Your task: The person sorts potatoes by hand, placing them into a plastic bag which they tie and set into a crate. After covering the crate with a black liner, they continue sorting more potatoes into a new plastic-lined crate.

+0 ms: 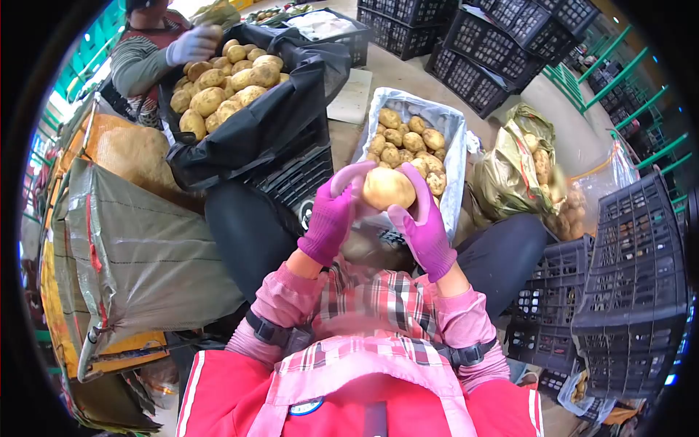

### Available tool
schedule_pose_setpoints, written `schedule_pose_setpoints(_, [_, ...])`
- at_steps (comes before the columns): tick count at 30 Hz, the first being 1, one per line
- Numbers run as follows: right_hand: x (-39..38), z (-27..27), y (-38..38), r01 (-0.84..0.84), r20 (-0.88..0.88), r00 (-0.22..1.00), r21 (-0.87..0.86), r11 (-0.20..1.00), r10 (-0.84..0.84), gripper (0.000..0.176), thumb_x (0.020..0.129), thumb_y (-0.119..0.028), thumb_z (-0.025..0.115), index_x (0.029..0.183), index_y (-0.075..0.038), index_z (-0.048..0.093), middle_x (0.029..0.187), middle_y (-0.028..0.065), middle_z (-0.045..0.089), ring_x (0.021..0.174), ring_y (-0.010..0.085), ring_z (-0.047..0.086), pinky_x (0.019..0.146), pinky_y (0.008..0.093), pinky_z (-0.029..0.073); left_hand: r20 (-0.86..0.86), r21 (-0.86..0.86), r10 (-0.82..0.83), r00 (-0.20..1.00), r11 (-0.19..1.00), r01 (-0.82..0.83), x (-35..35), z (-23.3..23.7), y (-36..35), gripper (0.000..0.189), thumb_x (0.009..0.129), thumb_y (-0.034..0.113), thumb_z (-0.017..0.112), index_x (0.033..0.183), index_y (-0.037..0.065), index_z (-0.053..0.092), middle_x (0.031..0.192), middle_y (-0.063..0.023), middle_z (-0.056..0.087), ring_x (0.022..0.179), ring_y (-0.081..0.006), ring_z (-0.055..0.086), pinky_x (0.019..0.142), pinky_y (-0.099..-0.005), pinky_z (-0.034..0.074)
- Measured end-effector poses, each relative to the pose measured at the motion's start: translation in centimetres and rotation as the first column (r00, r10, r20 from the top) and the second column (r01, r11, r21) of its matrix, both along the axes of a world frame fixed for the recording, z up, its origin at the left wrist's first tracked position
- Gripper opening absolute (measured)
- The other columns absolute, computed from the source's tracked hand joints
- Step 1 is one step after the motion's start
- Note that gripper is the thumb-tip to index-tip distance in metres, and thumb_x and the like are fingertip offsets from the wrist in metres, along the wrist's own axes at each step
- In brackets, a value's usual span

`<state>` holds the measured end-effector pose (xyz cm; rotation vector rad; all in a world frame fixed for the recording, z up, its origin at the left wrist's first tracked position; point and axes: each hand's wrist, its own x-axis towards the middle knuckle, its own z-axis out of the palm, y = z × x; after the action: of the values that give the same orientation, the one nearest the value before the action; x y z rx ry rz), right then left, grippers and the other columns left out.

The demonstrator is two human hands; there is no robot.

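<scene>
A large pale potato [388,189] is held up between my two gloved hands, in front of my lap. My left hand [336,207], in a purple-pink glove, grips its left side. My right hand [422,226], in a matching glove, has its fingers curled round the right side. Just beyond them stands a crate lined with pale plastic [457,156], with several potatoes [408,138] in it. Up and to the left, a crate lined with black plastic [291,120] is heaped with larger potatoes [226,84].
At upper left a co-worker's gloved hand [193,45] holds a potato over the black-lined crate. An open green sack [510,167] of potatoes stands at right. Black crates [633,291] are stacked at far right and at the back [495,47]. A grey-green sack [138,255] lies at left.
</scene>
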<state>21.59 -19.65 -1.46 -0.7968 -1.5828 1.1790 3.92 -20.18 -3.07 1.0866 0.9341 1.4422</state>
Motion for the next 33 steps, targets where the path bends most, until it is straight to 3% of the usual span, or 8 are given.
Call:
schedule_pose_setpoints(9, [2.4,2.2,-2.3,0.069,-0.055,0.996,-0.048,0.996,-0.072,0.057,0.097,-0.034,0.061,0.141,-0.001,0.046,0.139,0.0129,0.053,0.126,0.021,0.051,0.106,0.0326,0.04,-0.047,-0.091,-0.085,0.995,0.993,0.08,2.2,3.2,-3.6,0.053,0.095,0.027,0.061,0.138,-0.001,0.047,0.121,-0.0103,0.057,0.112,-0.0162,0.057,0.089,-0.025,0.049])
schedule_pose_setpoints(11, [3.1,2.2,-2.4,0.099,0.041,0.995,-0.102,0.99,-0.095,0.054,0.098,-0.034,0.06,0.139,-0.001,0.049,0.138,0.0124,0.054,0.125,0.0211,0.052,0.104,0.0318,0.041,0.023,0.123,-0.067,0.997,0.99,0.064,3.2,2.7,-3.8,0.059,0.091,0.022,0.067,0.14,-0.002,0.044,0.116,-0.0076,0.057,0.109,-0.0161,0.057,0.092,-0.0279,0.048])
schedule_pose_setpoints(16, [2.0,1.0,-1.0,0.019,0.188,0.981,0.196,0.98,-0.057,0.054,0.099,-0.034,0.058,0.136,0.004,0.05,0.128,0.0148,0.06,0.116,0.0202,0.057,0.099,0.0325,0.044,-0.315,0.219,0.022,0.949,0.974,0.051,3.1,2.5,-4.9,0.069,0.082,0.014,0.076,0.142,0.002,0.044,0.136,-0.0145,0.051,0.127,-0.0205,0.048,0.106,-0.0333,0.039])
schedule_pose_setpoints(21, [2.7,0.9,2.0,0.083,-0.135,0.979,-0.426,0.901,-0.154,0.039,0.103,-0.026,0.051,0.127,0.004,0.057,0.111,0.013,0.067,0.093,0.0182,0.066,0.082,0.0292,0.054,-0.106,0.225,0.117,0.987,0.97,-0.09,0.0,6.2,-3.7,0.065,0.086,0.016,0.071,0.142,-0.001,0.043,0.137,-0.0162,0.051,0.129,-0.0226,0.047,0.108,-0.0332,0.037])
schedule_pose_setpoints(24, [2.7,-1.6,4.3,0.126,-0.079,0.982,-0.399,0.908,-0.171,0.034,0.101,-0.018,0.051,0.126,0.004,0.057,0.11,0.0126,0.067,0.091,0.0184,0.067,0.08,0.029,0.055,-0.18,0.359,0.586,0.79,0.787,-0.502,-7.2,10.0,0.5,0.06,0.086,0.019,0.071,0.137,-0.003,0.047,0.132,-0.0172,0.055,0.124,-0.0235,0.052,0.104,-0.035,0.041])
schedule_pose_setpoints(26, [3.2,-2.9,5.5,0.113,-0.054,0.987,-0.414,0.903,-0.149,0.033,0.1,-0.016,0.052,0.126,0.004,0.057,0.111,0.0127,0.067,0.091,0.0185,0.067,0.08,0.0288,0.055,-0.452,0.59,0.819,0.353,0.572,-0.571,-14.8,10.2,3.3,0.058,0.08,0.013,0.074,0.133,0.002,0.052,0.126,-0.0188,0.058,0.119,-0.03,0.057,0.101,-0.0375,0.045])
schedule_pose_setpoints(27, [3.5,-3.3,6.1,0.105,-0.041,0.99,-0.42,0.902,-0.135,0.033,0.1,-0.015,0.052,0.126,0.005,0.057,0.111,0.0128,0.067,0.091,0.0186,0.067,0.08,0.0287,0.055,-0.495,0.706,0.863,0.097,0.465,-0.534,-17.8,10.1,3.9,0.058,0.078,0.012,0.075,0.132,0.004,0.053,0.125,-0.0189,0.059,0.117,-0.0326,0.057,0.1,-0.0382,0.046])
schedule_pose_setpoints(33, [4.1,-4.1,9.1,0.156,0.09,0.987,-0.415,0.896,-0.13,0.032,0.099,-0.014,0.053,0.126,0.004,0.057,0.112,0.0132,0.067,0.094,0.019,0.067,0.083,0.0299,0.053,-0.656,0.681,0.736,-0.169,0.48,-0.552,-22.7,10.0,3.4,0.062,0.074,0.01,0.076,0.132,0.006,0.054,0.133,-0.0162,0.055,0.122,-0.0333,0.055,0.103,-0.0395,0.045])
